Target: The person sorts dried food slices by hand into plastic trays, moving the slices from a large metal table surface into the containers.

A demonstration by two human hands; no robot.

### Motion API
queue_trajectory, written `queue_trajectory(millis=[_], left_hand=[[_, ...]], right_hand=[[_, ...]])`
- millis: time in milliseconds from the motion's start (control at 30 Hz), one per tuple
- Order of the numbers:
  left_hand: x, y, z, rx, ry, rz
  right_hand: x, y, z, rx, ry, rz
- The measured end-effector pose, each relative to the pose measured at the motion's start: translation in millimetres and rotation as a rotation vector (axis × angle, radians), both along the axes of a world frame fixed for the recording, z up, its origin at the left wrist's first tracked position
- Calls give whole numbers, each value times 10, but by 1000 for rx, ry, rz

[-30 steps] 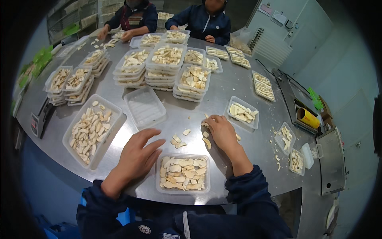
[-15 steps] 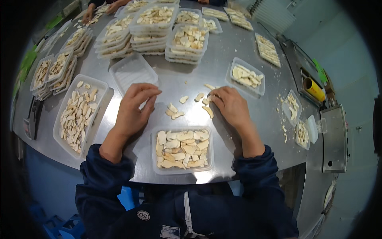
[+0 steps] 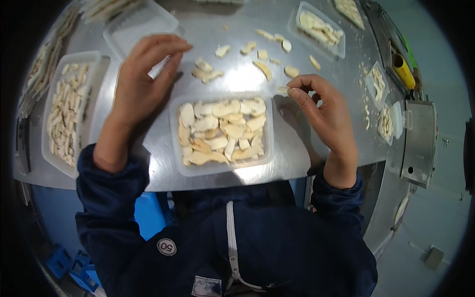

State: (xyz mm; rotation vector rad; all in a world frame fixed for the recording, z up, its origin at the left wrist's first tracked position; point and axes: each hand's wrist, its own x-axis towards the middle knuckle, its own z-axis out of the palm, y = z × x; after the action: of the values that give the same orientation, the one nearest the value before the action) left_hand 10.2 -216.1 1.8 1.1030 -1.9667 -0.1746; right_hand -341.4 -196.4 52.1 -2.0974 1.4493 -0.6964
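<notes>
Right in front of me on the metal table [image 3: 292, 163], a clear plastic tray [image 3: 176, 166] holds a layer of pale slices with tan edges that look like dried mushroom. Beyond the tray's right far corner, my right hand [image 3: 326, 111] pinches a small pale slice [image 3: 283, 90] between thumb and fingertips. My left hand [image 3: 146, 74] hovers by the tray's far left corner, its thumb apart from curved fingers and nothing between them. Several loose slices [image 3: 267, 69] lie scattered beyond the tray, some near the left fingertips [image 3: 187, 47].
To the left stands a longer tray [image 3: 47, 143] full of smaller slices. An unfilled clear tray [image 3: 141, 22] sits behind my left hand. Far right are a filled tray [image 3: 341, 48], two small containers, a yellow roll [image 3: 403, 72] and a metal box [image 3: 419, 141].
The head view has tipped nearer to me. My right hand has drawn back from the loose slices, now pinching one slice. My left hand stays beyond the tray's left side.
</notes>
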Motion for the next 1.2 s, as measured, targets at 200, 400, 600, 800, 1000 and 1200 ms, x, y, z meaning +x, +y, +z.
queue_trajectory(millis=[200,400,600,800,1000,1200], left_hand=[[5,37,-37,103,-58,-232],[-203,219,47,1,-225,-487],[-228,186,-4,-6,-156,-485],[-157,169,-74,92,16,-300],[-206,190,-160,43,68,-295],[-270,181,-146,2,0,-287]], right_hand=[[48,341,26,-101,146,244],[239,463,111,14,166,192],[490,444,22,-121,138,357],[943,343,-54,-264,114,506],[1018,282,-93,-309,203,482],[976,299,-44,-191,259,509]])
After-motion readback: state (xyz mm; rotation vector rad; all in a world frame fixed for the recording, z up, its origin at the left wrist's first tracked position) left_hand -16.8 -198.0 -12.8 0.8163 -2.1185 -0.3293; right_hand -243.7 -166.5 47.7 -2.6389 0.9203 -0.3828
